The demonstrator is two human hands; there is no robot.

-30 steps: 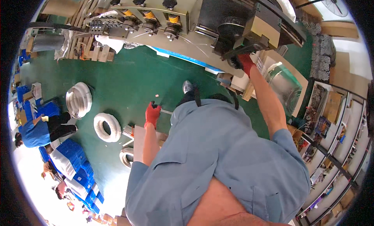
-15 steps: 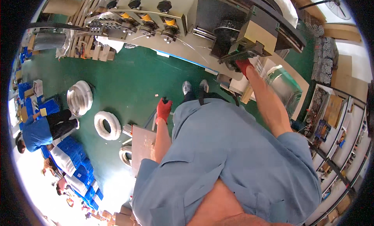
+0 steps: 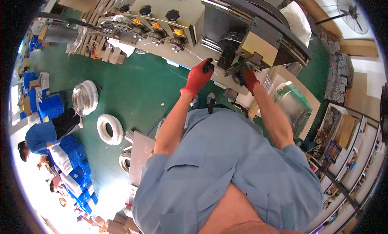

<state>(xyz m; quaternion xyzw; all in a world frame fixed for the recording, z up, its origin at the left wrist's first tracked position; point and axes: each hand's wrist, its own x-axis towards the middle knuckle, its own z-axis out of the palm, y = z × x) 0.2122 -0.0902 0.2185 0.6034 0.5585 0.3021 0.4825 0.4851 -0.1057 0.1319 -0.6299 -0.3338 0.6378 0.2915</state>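
My left hand (image 3: 199, 77), in a red glove with dark fingertips, is raised at the front edge of a beige machine (image 3: 190, 14). Its fingers are curled together beside a thin wire (image 3: 193, 53); whether the wire lies between them is too small to tell. My right hand (image 3: 249, 81), gloved the same way, reaches up to the dark metal tooling (image 3: 238, 68) under a yellowish block (image 3: 260, 48). The tooling hides part of its fingers. Left of there, the wire runs from rollers (image 3: 177, 44) below black knobs (image 3: 172, 15) and yellow springs.
Right of the tooling stands a clear curved cover (image 3: 294, 98) on a board. White wire coils (image 3: 110, 129) lie on the green floor at left, near a person in blue (image 3: 41, 138) and stacked blue crates (image 3: 72, 153). Shelves (image 3: 343, 165) line the right, and a fan (image 3: 352, 14) stands far right.
My left hand has risen from beside my body, up and to the right, to the machine's front edge. My right hand stays at the tooling, shifted slightly lower.
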